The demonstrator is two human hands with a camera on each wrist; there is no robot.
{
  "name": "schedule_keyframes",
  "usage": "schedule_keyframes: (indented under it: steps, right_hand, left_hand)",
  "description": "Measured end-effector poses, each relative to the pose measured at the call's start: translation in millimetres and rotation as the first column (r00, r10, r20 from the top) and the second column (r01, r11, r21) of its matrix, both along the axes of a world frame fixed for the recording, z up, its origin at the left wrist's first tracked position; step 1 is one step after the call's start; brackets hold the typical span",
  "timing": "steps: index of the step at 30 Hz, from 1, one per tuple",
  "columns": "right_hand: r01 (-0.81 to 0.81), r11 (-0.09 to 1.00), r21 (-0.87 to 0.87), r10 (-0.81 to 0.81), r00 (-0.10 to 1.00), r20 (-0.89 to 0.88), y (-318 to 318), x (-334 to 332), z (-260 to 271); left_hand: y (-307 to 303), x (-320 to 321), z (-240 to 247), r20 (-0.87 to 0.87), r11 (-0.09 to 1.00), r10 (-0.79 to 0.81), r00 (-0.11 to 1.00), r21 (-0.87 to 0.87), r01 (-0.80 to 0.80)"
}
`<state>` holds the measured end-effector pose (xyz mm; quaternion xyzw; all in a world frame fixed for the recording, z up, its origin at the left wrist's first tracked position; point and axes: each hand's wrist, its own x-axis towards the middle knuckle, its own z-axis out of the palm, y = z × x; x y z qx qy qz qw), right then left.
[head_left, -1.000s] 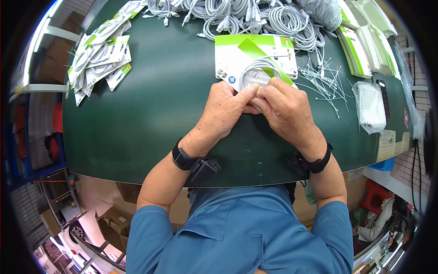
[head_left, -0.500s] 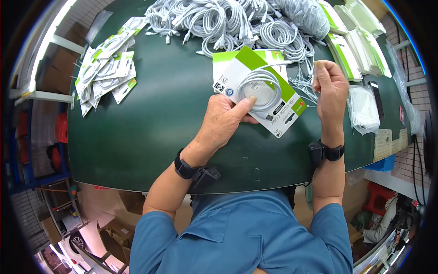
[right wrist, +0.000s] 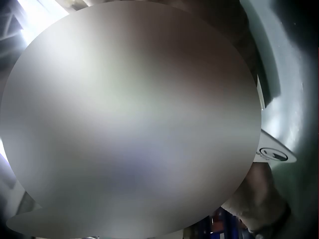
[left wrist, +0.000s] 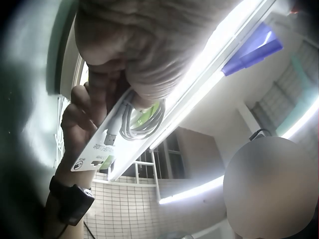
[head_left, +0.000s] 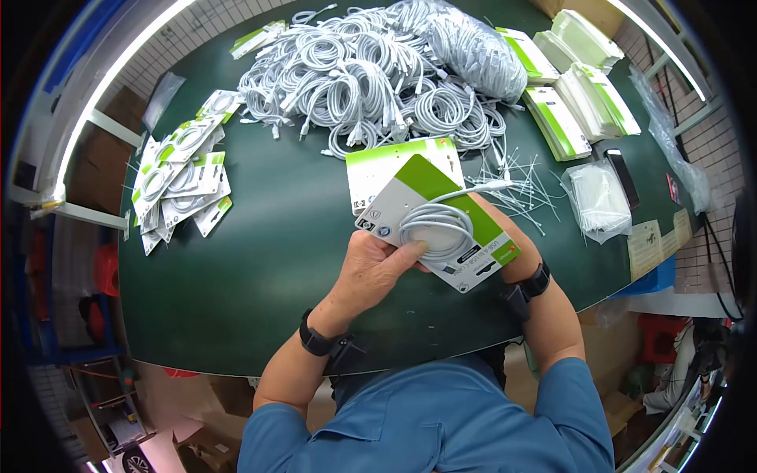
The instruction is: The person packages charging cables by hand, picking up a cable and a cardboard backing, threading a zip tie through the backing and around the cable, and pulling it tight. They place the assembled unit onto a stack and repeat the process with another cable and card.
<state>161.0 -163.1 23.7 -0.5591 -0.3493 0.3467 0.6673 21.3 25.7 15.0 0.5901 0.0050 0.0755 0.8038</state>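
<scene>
My left hand grips a white-and-green retail card by its left side, thumb pressed over the coiled grey-white USB cable on its front. One cable end sticks out past the card's upper right edge. My right hand is behind the card, its fingers hidden there in the head view. From the left wrist, the right hand shows with bent fingers close to the card's back; I cannot tell whether they hold anything. Much of the right wrist view is blurred, with a card corner at its right.
More cards lie flat beyond the held one. Loose white cable ties are scattered at its right, near a bagged bundle. A heap of coiled cables fills the back. Finished-looking cards pile at left; card stacks stand at right.
My right hand leaves the card, reaches right to the cable ties, then returns behind the card. My left hand keeps its hold on the card throughout. The head view has shifted.
</scene>
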Motion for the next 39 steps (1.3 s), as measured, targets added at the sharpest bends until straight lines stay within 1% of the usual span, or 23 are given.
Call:
schedule_keyframes:
  steps: [2, 4, 6, 7, 10, 11, 12, 13, 14, 15, 16, 17, 20, 21, 24, 26, 28, 29, 32, 33, 36, 37, 39]
  right_hand:
    - [-0.054, 0.993, -0.11, 0.068, 0.989, 0.129, -4.9, 4.2, 11.5]
    - [-0.013, 0.998, -0.054, 0.014, 1.0, 0.018, -10.2, -2.6, -1.2]
    - [-0.045, 0.992, -0.115, 0.03, 0.991, -0.132, -11.8, -4.5, 6.2]
    - [-0.059, 0.988, -0.144, 0.029, 0.978, -0.206, -11.6, -5.7, 11.7]
    - [-0.141, 0.953, -0.267, 0.105, 0.984, -0.143, -8.6, -2.8, 28.8]
    - [-0.157, 0.939, -0.307, 0.139, 0.987, -0.079, -7.9, -1.3, 31.9]
    - [-0.148, 0.94, -0.308, 0.194, 0.973, 0.126, -6.0, 2.2, 32.8]
    - [-0.134, 0.939, -0.317, 0.231, 0.927, 0.295, -5.7, 4.6, 33.1]
    - [-0.116, 0.963, -0.243, 0.215, 0.873, 0.437, -5.6, 7.8, 9.0]
    - [-0.192, 0.972, -0.139, 0.215, 0.96, 0.178, 1.1, 10.8, -13.4]
    - [-0.235, 0.972, -0.014, 0.233, 0.968, -0.094, 11.2, 13.5, -35.9]
    - [-0.24, 0.963, 0.121, 0.268, 0.896, -0.355, 17.1, 14.3, -45.7]
    - [-0.214, 0.964, 0.161, 0.262, 0.874, -0.408, 18.9, 10.0, -29.7]
    - [-0.196, 0.967, 0.162, 0.248, 0.862, -0.441, 19.1, 5.0, -14.2]
    - [-0.161, 0.986, 0.051, 0.169, 0.927, -0.335, 20.6, 4.4, -21.0]
    - [-0.175, 0.982, 0.065, 0.186, 0.939, -0.288, 27.5, 6.6, -36.1]
    - [-0.168, 0.984, 0.059, 0.177, 0.958, -0.227, 30.5, 6.2, -36.6]
    - [-0.154, 0.987, 0.036, 0.158, 0.963, -0.221, 30.5, 6.0, -33.9]
    - [-0.15, 0.983, -0.104, 0.12, 0.961, -0.248, 22.4, 7.2, -19.4]
    - [-0.159, 0.985, -0.074, 0.134, 0.955, -0.266, 23.3, 8.9, -21.7]
    - [-0.122, 0.992, -0.03, 0.11, 0.958, -0.265, 20.6, 6.6, -15.6]
    - [-0.121, 0.992, -0.027, 0.11, 0.961, -0.253, 19.5, 5.4, -11.2]
    - [-0.117, 0.993, -0.034, 0.111, 0.984, -0.138, 17.1, 2.2, -7.3]
  left_hand:
    - [-0.3, 0.1, 2.8, -0.024, 1.0, 0.005, 1.0, -0.006, -0.005]
    - [0.1, -1.9, 4.4, -0.049, 1.0, 0.011, 0.999, 0.011, -0.01]
    - [1.7, -2.1, 3.4, -0.064, 0.999, 0.006, 0.998, 0.045, -0.003]
    - [-0.5, -2.3, 5.5, -0.047, 1.0, 0.007, 0.999, -0.001, -0.007]
    - [0.4, -2.9, 5.5, -0.055, 1.0, -0.011, 0.998, 0.019, 0.012]
    - [0.6, -2.9, 4.3, -0.036, 1.0, -0.019, 0.999, 0.01, 0.019]
    - [0.7, -3.0, 2.9, -0.019, 1.0, -0.025, 1.0, 0.001, 0.025]
    - [0.6, -3.0, 1.2, -0.004, 1.0, -0.029, 1.0, -0.007, 0.029]
    - [1.1, -3.2, -0.5, 0.005, 0.999, -0.032, 0.999, 0.009, 0.032]
    - [1.2, -3.2, -2.1, 0.013, 0.999, -0.03, 0.999, 0.025, 0.03]
    - [1.4, -2.8, -3.4, 0.021, 0.999, -0.027, 0.999, 0.042, 0.026]
    - [1.8, -2.7, -3.4, 0.021, 0.998, -0.026, 0.999, 0.052, 0.025]
    - [2.5, -3.7, 0.3, 0.0, 0.997, -0.023, 1.0, 0.077, 0.023]
    - [2.7, -2.9, 0.9, -0.012, 0.997, -0.027, 1.0, 0.079, 0.028]
    - [1.5, -1.1, 3.6, -0.039, 0.993, -0.016, 0.999, 0.114, 0.021]
    - [1.7, -0.2, 2.9, -0.049, 0.989, 0.001, 0.999, 0.147, 0.006]
    - [1.5, -1.8, 0.1, -0.055, 0.984, 0.021, 0.998, 0.179, -0.011]
    - [-1.0, -3.0, 1.3, -0.087, 0.983, 0.042, 0.995, 0.181, -0.026]
    - [10.1, -1.9, -13.7, -0.017, 0.951, -0.008, 1.0, 0.308, 0.013]
    - [2.7, 1.5, -1.4, 0.027, 0.958, 0.023, 0.999, 0.284, -0.029]
    - [-5.1, 3.9, -8.2, 0.005, 0.969, 0.144, 0.99, 0.2, -0.142]
    - [-5.6, 4.3, -12.6, 0.042, 0.947, 0.186, 0.982, 0.259, -0.191]
    - [-4.5, 5.2, -20.4, 0.096, 0.92, 0.232, 0.968, 0.3, -0.251]
